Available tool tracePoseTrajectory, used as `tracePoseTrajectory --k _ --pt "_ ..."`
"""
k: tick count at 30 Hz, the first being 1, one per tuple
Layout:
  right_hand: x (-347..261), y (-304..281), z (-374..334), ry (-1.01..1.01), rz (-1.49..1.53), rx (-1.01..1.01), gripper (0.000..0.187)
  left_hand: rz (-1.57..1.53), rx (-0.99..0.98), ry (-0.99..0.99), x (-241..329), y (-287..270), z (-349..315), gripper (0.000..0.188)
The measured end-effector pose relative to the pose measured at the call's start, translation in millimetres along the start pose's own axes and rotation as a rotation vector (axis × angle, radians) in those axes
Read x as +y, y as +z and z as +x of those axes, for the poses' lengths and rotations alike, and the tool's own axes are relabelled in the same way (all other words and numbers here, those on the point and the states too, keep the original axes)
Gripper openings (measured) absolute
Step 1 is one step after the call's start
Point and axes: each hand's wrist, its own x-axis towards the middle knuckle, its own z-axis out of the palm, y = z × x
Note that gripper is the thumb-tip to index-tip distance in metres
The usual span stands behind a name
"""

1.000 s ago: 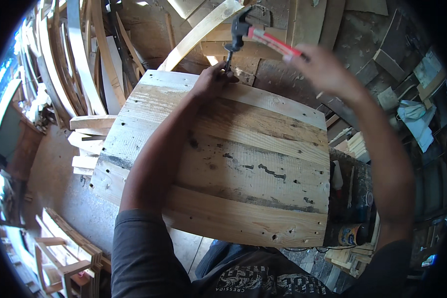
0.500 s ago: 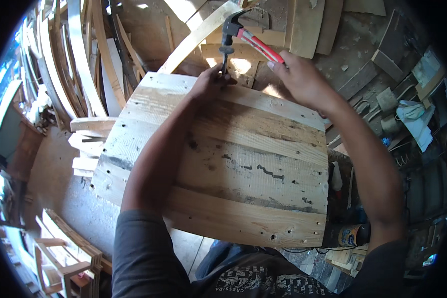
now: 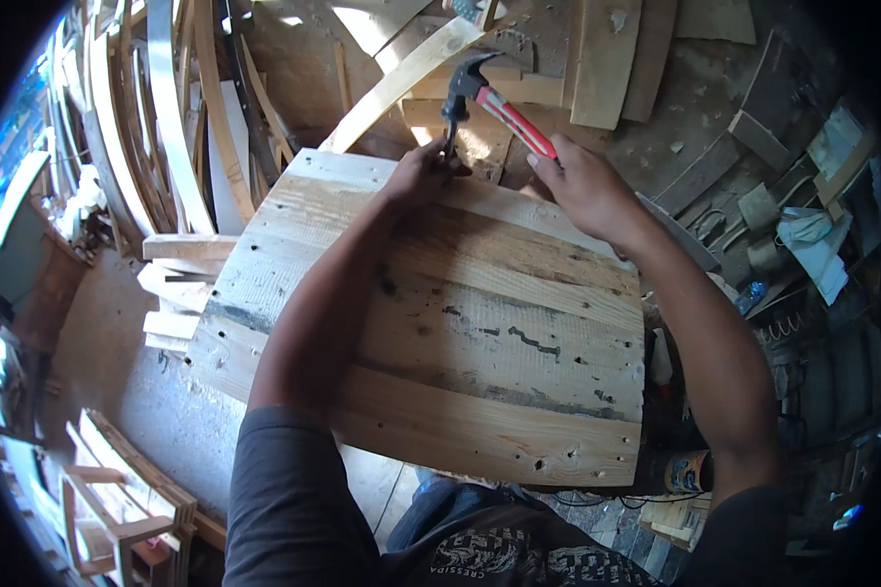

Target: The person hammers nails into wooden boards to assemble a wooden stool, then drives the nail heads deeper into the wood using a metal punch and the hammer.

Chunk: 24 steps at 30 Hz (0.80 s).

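A claw hammer [image 3: 514,119] with a red and white handle is in my right hand [image 3: 589,188], my fingers closed round the grip. Its dark head lies over the top of a dark-handled tool with a metal shank [image 3: 453,110]; they seem to touch. My left hand [image 3: 421,174] grips the shank of that tool at the far edge of the wooden panel [image 3: 519,367]. The tool's tip is hidden, so its exact kind is unclear. Several planks make up the panel, with nail holes and dark stains, and my left forearm crosses above it.
Long boards [image 3: 166,108] lean at the far left. Short wood pieces [image 3: 181,284] stack beside the panel's left edge. A slatted wooden frame [image 3: 117,509] stands at the lower left. Offcuts and a white cloth-like item [image 3: 814,249] clutter the right. A labelled can [image 3: 688,472] sits near my right elbow.
The hammer head has come down slightly onto the tool, and its handle has shifted a little lower. The view has moved slightly. Both hands keep their grips.
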Motion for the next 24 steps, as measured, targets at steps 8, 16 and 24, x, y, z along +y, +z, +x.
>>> tracePoseTrajectory --k 8,16,24 --pt "17.1 -69.4 -98.9 0.12 0.509 0.162 0.029 0.108 -0.067 0.033 30.5 0.9 -2.1 0.012" --pt "74.9 -74.1 -182.2 0.317 0.728 0.201 0.025 0.108 -0.065 0.133 57.3 45.9 22.8 0.018" --pt "87.9 -69.3 -194.8 0.411 0.913 0.23 0.026 -0.179 0.034 -0.091 110.7 155.6 59.5 0.013"
